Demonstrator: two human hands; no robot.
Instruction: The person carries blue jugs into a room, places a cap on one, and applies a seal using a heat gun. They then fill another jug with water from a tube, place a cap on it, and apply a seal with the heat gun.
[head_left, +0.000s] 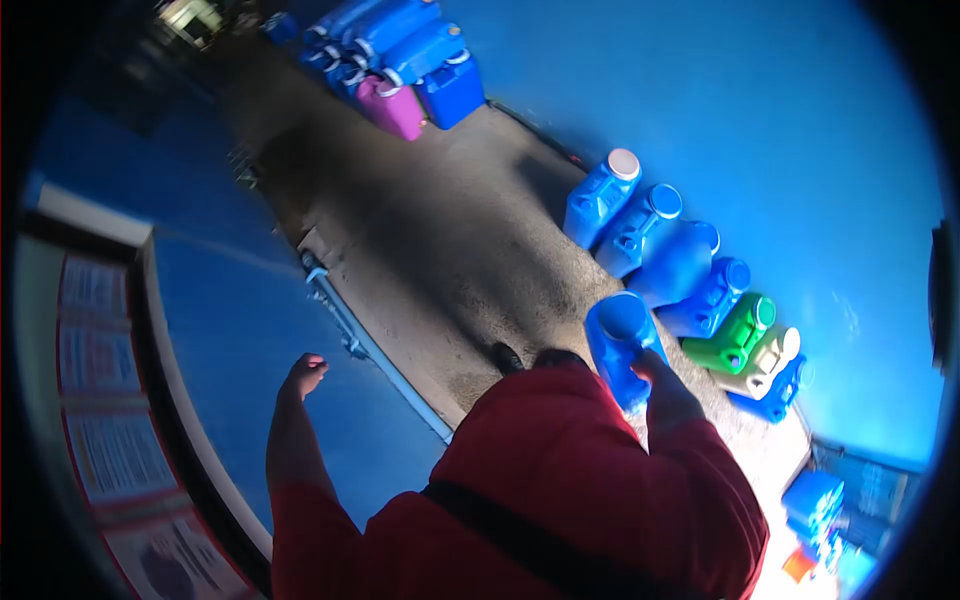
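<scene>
My right hand (648,366) is closed on the side of a blue jug (620,335), which hangs or stands upright just in front of my feet; whether it touches the floor I cannot tell. Its round top faces up toward me. Out to the left, my left hand (311,371) is held away from my body with its fingers curled and nothing visible in them. Just beyond the held jug, a row of jugs lines the blue wall: several blue ones (600,200), a green one (728,338) and a cream one (762,368).
Stacked blue jugs (455,90) and a pink jug (395,107) stand farther up the walkway. Pipes (375,350) run along the left wall's base. Papers (120,455) hang at far left. More blue containers (815,497) are at lower right.
</scene>
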